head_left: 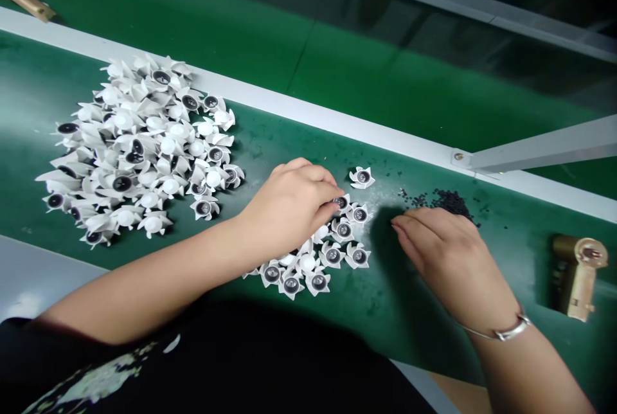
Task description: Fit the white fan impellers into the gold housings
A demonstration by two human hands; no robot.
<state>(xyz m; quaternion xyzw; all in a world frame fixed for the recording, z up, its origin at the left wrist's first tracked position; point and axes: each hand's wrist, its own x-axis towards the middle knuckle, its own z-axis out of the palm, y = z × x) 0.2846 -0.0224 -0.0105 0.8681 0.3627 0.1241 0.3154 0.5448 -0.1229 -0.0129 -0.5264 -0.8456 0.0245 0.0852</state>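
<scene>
My left hand (301, 202) has its thumb and fingers closed on a small white fan wheel (342, 202) with a dark round hub. Below and beside it lies a group of similar wheels (332, 254), many with the hub opening facing up. One wheel (361, 177) sits apart, above the others. My right hand (443, 253) hovers over the table with thumb and fingertips pinched together; whatever they hold, if anything, is too small to make out. Just beyond its knuckles is a pile of tiny black pieces (450, 200), partly hidden by the hand.
A large heap of white fan wheels (144, 144) covers the left of the green table (270, 137). Brass-coloured metal fixtures (581, 276) stand at the right and far left. A white rail (308, 112) runs along the back, with a slanted white bar (544, 147) joined to it.
</scene>
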